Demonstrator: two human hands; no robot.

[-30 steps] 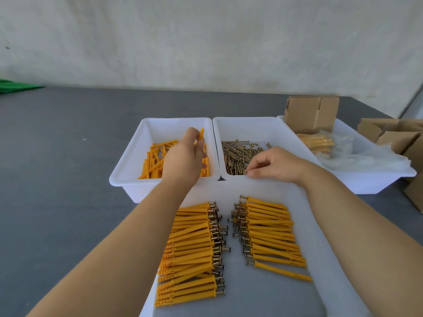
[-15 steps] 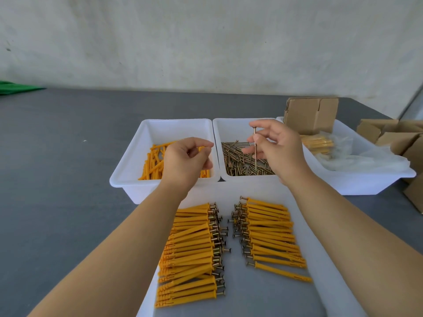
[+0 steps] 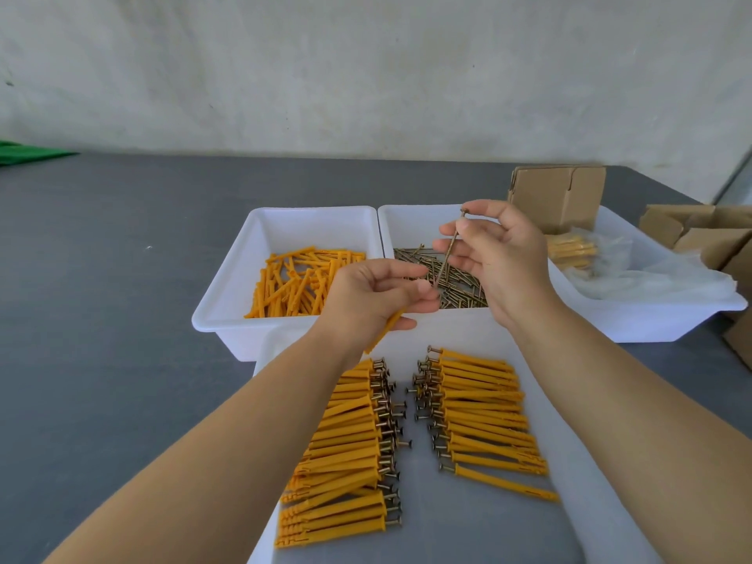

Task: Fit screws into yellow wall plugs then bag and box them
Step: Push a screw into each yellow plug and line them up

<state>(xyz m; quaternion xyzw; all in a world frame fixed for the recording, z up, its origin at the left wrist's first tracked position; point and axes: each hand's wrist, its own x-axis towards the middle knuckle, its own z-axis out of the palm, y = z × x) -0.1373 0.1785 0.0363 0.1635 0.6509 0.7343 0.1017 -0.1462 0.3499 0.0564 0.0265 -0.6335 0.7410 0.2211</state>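
Note:
My left hand (image 3: 376, 297) holds one yellow wall plug (image 3: 384, 329), whose lower end sticks out below the fingers. My right hand (image 3: 498, 256) pinches a long brass screw (image 3: 447, 254) near its head, and the screw's tip points down at the left fingers. Both hands hover over the front rims of two white bins. The left bin (image 3: 228, 295) holds loose yellow plugs (image 3: 297, 284); the right bin (image 3: 396, 221) holds loose screws (image 3: 460, 287). Two rows of assembled plugs with screws, the left row (image 3: 346, 453) and the right row (image 3: 484, 413), lie on a white sheet (image 3: 468, 523) near me.
A third white bin (image 3: 651, 319) at the right holds clear plastic bags (image 3: 651, 274), a bagged set of plugs (image 3: 569, 250) and an open cardboard box (image 3: 557, 197). More cardboard boxes (image 3: 700, 230) stand at the far right. A grey table (image 3: 101, 319) carries everything.
My left hand lifted a plug out of the plug bin and drew toward me. My right hand picked a screw from the screw bin, raised it and tilted it toward the plug.

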